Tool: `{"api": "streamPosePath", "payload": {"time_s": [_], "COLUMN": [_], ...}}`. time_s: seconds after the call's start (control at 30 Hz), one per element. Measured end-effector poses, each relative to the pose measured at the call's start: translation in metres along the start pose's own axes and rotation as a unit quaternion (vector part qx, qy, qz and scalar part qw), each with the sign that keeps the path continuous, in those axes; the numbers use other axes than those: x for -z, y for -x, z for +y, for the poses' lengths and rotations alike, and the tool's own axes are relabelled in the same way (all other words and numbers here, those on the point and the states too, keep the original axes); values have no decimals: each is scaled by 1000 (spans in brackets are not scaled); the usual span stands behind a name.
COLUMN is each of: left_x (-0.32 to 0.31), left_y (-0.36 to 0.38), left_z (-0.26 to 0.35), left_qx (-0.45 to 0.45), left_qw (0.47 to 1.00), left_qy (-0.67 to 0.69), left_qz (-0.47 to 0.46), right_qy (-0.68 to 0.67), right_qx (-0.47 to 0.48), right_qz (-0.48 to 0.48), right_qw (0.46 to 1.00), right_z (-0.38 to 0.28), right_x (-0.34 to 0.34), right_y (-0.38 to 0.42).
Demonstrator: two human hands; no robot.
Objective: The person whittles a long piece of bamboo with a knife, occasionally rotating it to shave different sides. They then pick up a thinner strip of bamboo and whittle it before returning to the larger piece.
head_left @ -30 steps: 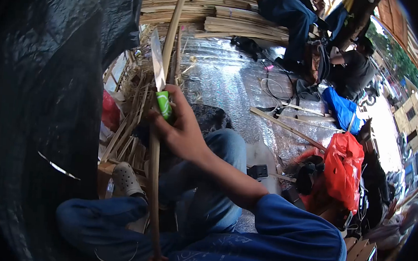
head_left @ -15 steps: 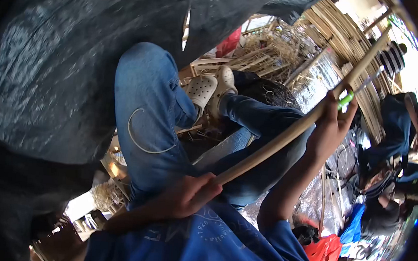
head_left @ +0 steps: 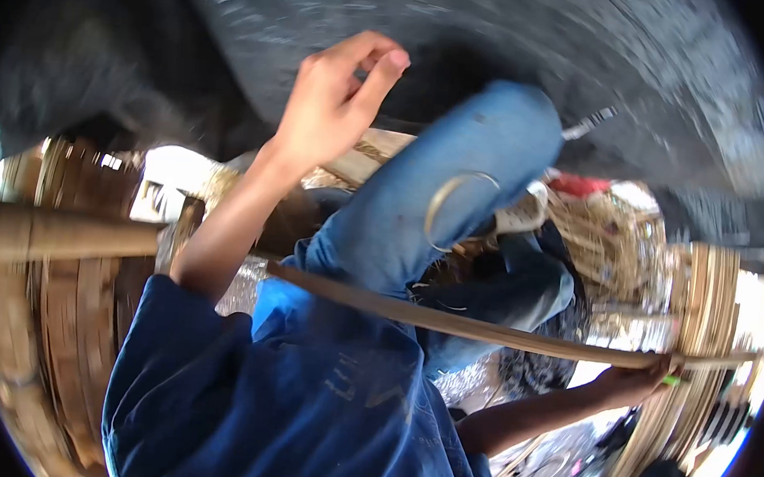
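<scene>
- Left hand [head_left: 334, 102] raised in the air, clear of everything, fingers loosely curled with thumb and fingertips close together — it grips nothing.
- Right hand [head_left: 642, 381] far out at the right, closed around the bamboo strip [head_left: 482, 330]; a bit of green handle [head_left: 671, 380] shows at the fist, probably a knife, but the blade cannot be made out.
- The strip runs from the chest across the lap, under the raised knee [head_left: 456, 190] in blue jeans, out to the right hand. Near end lies against the blue shirt [head_left: 318, 394], unsupported by a hand.
- Risk: with only one hand on it, the long springy strip may whip or twist, and the loose near end could slide along the body.
- Risk: if a blade is indeed in the same fist as the strip, a slip could bring the edge toward the leg or forearm — control looks weak at full arm's reach.
- Risk: split bamboo edges are sharp; the strip sliding through the closed hand could cut the palm.
- Hard to read: the view is tilted and smeared by motion; dark sheeting [head_left: 502, 43] fills the top.
- A thick pole [head_left: 54, 233] enters from the left, its ends cut off. Stacked slats [head_left: 706, 297] at right are blurred; the feet are mostly hidden behind the knee.
</scene>
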State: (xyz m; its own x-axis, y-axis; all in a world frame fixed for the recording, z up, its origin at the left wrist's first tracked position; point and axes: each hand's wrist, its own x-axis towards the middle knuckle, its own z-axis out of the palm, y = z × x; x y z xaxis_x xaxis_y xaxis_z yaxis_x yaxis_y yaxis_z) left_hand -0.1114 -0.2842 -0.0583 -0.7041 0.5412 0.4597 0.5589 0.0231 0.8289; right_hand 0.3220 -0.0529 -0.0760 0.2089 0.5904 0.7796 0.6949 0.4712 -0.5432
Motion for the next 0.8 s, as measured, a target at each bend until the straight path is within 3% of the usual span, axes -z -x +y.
{"api": "streamPosePath", "payload": {"time_s": [0.07, 0.13, 0.17, 0.27, 0.3, 0.33, 0.37, 0.4, 0.43, 0.47, 0.53, 0.6, 0.63, 0.67, 0.8], "left_x": [10, 6, 5, -12, -18, -23, -27, -32, -40, -48, -59, -72, -78, -88, -118], "left_y": [-9, -12, -19, -51, -71, -92, -111, -129, -148, -170, -196, -212, -219, -227, -209], "left_z": [-36, -78, -84, -94, -95, -95, -103, -119, -136, -153, -172, -185, -200, -220, -227], "left_qx": [9, 2, 9, 37, 83, 124, 110, 52, -10, -34, -63, -20, -22, -21, 9], "left_qw": [980, 949, 950, 945, 941, 934, 932, 941, 947, 947, 946, 930, 927, 935, 931], "left_qy": [-189, -278, -282, -260, -242, -224, -227, -221, -208, -214, -232, -304, -300, -269, -209], "left_qz": [-61, -148, -135, -197, -222, -251, -261, -252, -247, -236, -218, -207, -223, -229, -298], "right_qy": [167, 120, 212, -41, 63, 67, -41, -146, 3, -119, -119, -173, -215, -264, -314], "right_qx": [120, 49, 99, 36, 127, 119, -43, -199, -121, -223, -231, -390, -379, -391, -377], "right_qz": [-7, -21, -42, -31, -9, -4, 8, 26, -36, 24, 12, 81, 89, 97, 59], "right_qw": [979, 991, 971, 998, 990, 991, 998, 969, 992, 967, 966, 901, 896, 876, 869], "right_z": [-23, -23, -14, -26, -28, -29, -47, -53, -33, -56, -18, -60, -73, -45, -68], "right_x": [-11, -24, -24, -33, -32, -32, -29, -23, -12, -11, 6, 12, 14, 19, 34], "right_y": [1, -8, -11, -7, -5, -2, 2, 5, 12, 20, 36, 47, 54, 67, 82]}}
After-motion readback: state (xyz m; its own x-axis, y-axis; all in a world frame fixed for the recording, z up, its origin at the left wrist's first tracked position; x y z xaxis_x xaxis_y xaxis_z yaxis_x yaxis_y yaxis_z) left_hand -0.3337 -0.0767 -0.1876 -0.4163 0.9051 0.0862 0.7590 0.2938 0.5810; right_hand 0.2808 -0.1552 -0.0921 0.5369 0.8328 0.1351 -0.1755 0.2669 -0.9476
